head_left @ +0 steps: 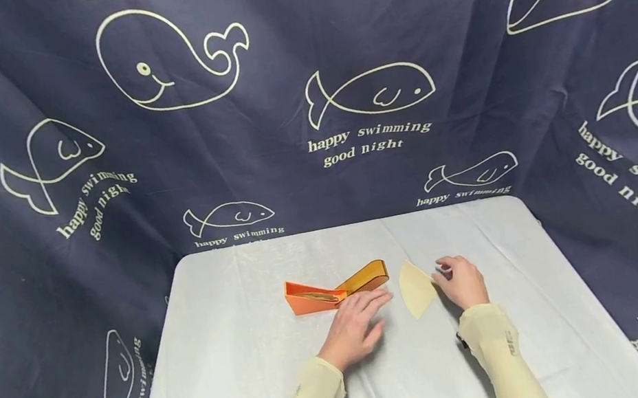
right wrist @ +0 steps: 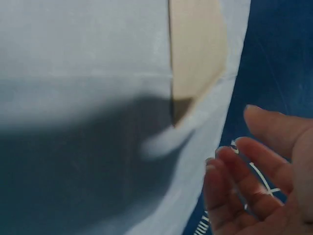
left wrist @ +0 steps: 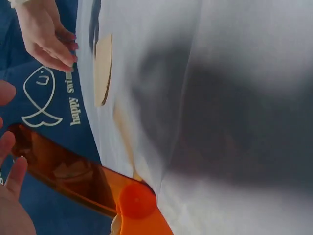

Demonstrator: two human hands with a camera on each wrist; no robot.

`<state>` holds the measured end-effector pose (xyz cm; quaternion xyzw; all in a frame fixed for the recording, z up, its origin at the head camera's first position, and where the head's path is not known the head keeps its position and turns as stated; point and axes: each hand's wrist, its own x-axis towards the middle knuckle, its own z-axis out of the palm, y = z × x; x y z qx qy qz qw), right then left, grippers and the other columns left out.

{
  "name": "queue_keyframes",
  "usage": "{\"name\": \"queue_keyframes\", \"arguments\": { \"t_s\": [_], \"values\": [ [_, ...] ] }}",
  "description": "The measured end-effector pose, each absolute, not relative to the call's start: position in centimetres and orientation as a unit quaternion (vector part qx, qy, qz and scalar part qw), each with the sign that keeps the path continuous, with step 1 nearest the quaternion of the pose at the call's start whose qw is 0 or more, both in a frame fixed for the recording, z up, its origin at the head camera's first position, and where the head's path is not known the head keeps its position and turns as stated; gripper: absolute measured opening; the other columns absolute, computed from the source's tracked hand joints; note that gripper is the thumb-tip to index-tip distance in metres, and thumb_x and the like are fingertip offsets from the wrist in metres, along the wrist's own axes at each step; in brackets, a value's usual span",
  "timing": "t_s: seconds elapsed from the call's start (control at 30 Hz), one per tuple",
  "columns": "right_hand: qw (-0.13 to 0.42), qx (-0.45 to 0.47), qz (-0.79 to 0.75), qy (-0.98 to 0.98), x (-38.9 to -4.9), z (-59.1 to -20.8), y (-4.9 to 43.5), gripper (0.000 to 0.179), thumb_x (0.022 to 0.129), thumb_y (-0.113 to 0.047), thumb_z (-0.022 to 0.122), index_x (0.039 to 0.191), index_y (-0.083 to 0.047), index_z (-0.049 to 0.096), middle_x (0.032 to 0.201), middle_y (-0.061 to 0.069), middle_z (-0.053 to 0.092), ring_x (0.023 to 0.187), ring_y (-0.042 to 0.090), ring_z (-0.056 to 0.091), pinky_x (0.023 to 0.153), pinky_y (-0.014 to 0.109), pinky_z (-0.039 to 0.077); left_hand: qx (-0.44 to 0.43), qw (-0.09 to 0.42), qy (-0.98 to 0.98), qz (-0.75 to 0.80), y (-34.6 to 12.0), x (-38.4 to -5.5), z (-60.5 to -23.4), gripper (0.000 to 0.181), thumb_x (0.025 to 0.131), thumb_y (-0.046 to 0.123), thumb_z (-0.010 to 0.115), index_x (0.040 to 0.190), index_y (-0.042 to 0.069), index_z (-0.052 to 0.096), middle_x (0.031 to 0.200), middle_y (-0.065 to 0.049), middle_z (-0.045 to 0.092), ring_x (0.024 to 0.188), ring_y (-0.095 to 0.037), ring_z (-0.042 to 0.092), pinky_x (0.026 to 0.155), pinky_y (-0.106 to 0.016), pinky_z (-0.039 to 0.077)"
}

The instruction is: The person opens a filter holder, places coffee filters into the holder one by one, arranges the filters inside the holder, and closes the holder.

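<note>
A cream, fan-shaped paper coffee filter (head_left: 417,289) lies flat on the white-covered table. Just right of it, my right hand (head_left: 462,281) hovers with loosely bent fingers; the right wrist view shows that hand (right wrist: 264,181) apart from the filter (right wrist: 198,39), nothing in its grasp. Left of the filter sits an orange holder (head_left: 304,304) with its amber see-through lid (head_left: 371,275) swung out to the right. Pale paper edges show inside the holder. My left hand (head_left: 354,325) is in front of the lid, fingers extended and holding nothing, partly hiding the hinge end.
The table (head_left: 222,381) has a pale, creased cloth with rounded far corners. Dark blue curtains (head_left: 288,162) printed with whales and fish hang close behind and on both sides of it.
</note>
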<state>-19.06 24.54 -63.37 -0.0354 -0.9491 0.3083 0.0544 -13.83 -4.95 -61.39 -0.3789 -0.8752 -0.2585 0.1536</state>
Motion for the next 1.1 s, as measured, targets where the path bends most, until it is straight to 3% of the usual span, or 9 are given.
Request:
{"name": "queue_keyframes", "arguments": {
  "t_s": [0.23, 0.43, 0.63, 0.8, 1.1],
  "values": [
    [0.001, -0.033, 0.270, -0.962, -18.9, -65.3, 24.6, 0.048, 0.082, -0.020, 0.086, 0.121, 0.003, 0.069, 0.103, 0.020, 0.066, 0.092, 0.035, 0.064, 0.083, 0.055, 0.053, -0.388, 0.125, -0.879, -0.247, -4.7, -13.2, -61.7, 0.057, 0.094, 0.017, 0.072, 0.148, 0.023, 0.055, 0.148, 0.006, 0.057, 0.132, -0.015, 0.056, 0.113, -0.037, 0.044],
    [-0.021, -0.048, 0.276, -0.960, -19.3, -65.3, 24.8, 0.038, 0.083, -0.017, 0.085, 0.115, -0.002, 0.071, 0.093, 0.010, 0.064, 0.082, 0.025, 0.059, 0.074, 0.046, 0.050, -0.387, 0.112, -0.881, -0.248, -4.6, -13.3, -62.0, 0.057, 0.095, 0.017, 0.070, 0.150, 0.023, 0.053, 0.149, 0.005, 0.056, 0.134, -0.014, 0.054, 0.115, -0.037, 0.042],
    [-0.036, -0.059, 0.291, -0.954, -19.5, -64.9, 24.7, 0.021, 0.082, -0.016, 0.084, 0.097, -0.007, 0.071, 0.083, 0.003, 0.065, 0.075, 0.020, 0.058, 0.068, 0.037, 0.044, -0.385, 0.103, -0.883, -0.247, -4.5, -13.3, -62.1, 0.058, 0.094, 0.017, 0.070, 0.149, 0.023, 0.053, 0.150, 0.007, 0.055, 0.135, -0.014, 0.053, 0.115, -0.037, 0.042],
    [-0.035, -0.065, 0.295, -0.953, -19.6, -64.9, 24.4, 0.015, 0.083, -0.014, 0.082, 0.088, -0.009, 0.068, 0.080, 0.002, 0.066, 0.074, 0.020, 0.058, 0.068, 0.037, 0.043, -0.387, 0.105, -0.883, -0.246, -4.4, -13.3, -62.2, 0.057, 0.093, 0.016, 0.071, 0.147, 0.019, 0.056, 0.149, 0.006, 0.056, 0.136, -0.015, 0.054, 0.114, -0.038, 0.043],
    [-0.015, -0.040, 0.309, -0.950, -19.4, -65.1, 24.7, 0.010, 0.090, -0.016, 0.076, 0.086, -0.009, 0.071, 0.074, 0.001, 0.066, 0.069, 0.018, 0.057, 0.069, 0.036, 0.045, -0.384, 0.096, -0.882, -0.256, -4.6, -13.3, -62.2, 0.058, 0.093, 0.015, 0.071, 0.148, 0.021, 0.055, 0.149, 0.005, 0.056, 0.136, -0.014, 0.053, 0.114, -0.038, 0.043]
  ]
}}
